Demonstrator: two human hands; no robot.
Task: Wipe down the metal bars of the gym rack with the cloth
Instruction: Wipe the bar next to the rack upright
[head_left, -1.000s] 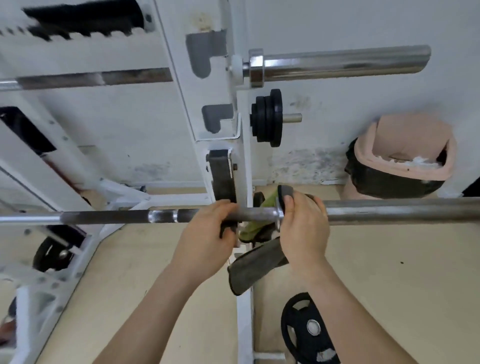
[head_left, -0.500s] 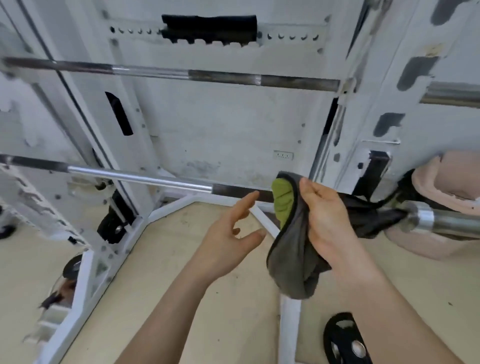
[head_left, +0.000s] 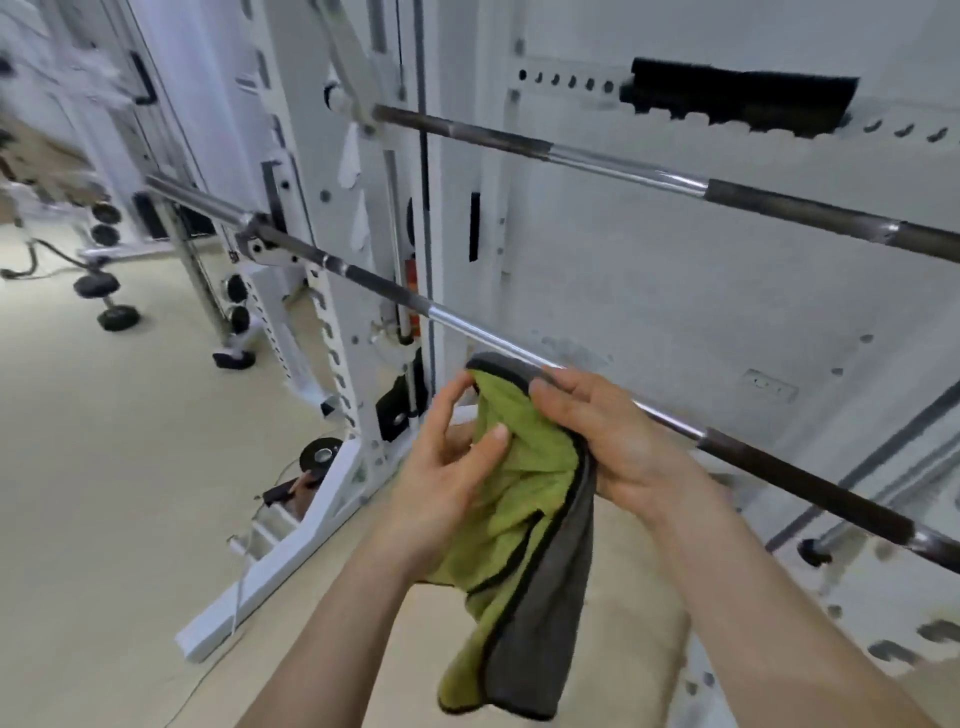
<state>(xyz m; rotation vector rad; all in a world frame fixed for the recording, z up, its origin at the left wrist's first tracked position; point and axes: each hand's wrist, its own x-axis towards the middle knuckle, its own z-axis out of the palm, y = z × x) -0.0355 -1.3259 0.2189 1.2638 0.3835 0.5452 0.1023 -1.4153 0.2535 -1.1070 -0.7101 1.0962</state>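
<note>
Cloth (head_left: 524, 519), green on one face and grey on the other, hangs between both hands, nearest the camera. The right hand (head_left: 613, 441) curls its fingers over the grey top edge. The left hand (head_left: 447, 467) pinches the green face between thumb and fingers. Just behind the top edge, the lower bar (head_left: 374, 283) slants across the white rack (head_left: 291, 130); whether they touch is unclear. Farther back runs the upper bar (head_left: 623, 166).
</note>
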